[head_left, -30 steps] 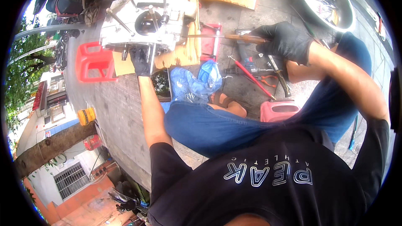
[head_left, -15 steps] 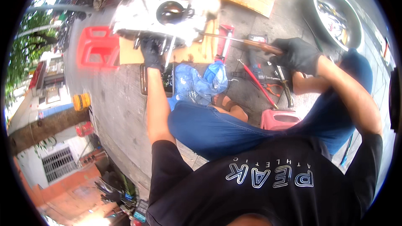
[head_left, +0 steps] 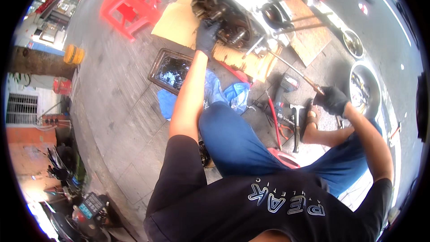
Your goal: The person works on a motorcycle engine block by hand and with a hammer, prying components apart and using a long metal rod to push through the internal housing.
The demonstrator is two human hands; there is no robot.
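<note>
A silver metal engine (head_left: 251,0) rests tilted on cardboard, its open side showing dark, oily inner parts. My left hand (head_left: 207,38), in a black glove, grips the edge of that open side; its fingertips merge with the dark parts. My right hand (head_left: 332,101), also black-gloved, is closed round the brown handle of a long screwdriver-like tool (head_left: 298,72). Its metal shaft points up and left, and its tip reaches the engine's lower right side. Whether the tip touches is hard to tell in the glare.
Near my legs lie a cordless drill (head_left: 286,85), a hammer (head_left: 296,125) and a red bar (head_left: 273,118). A tray of dark liquid (head_left: 172,72) sits beside blue plastic (head_left: 237,96). A metal basin (head_left: 377,74) holds parts. A red stool (head_left: 130,9) stands far left.
The view has shifted, and the engine now shows its open inner side. My left hand has moved from beneath the casing to this side. The right hand still holds the long tool, its arm lower.
</note>
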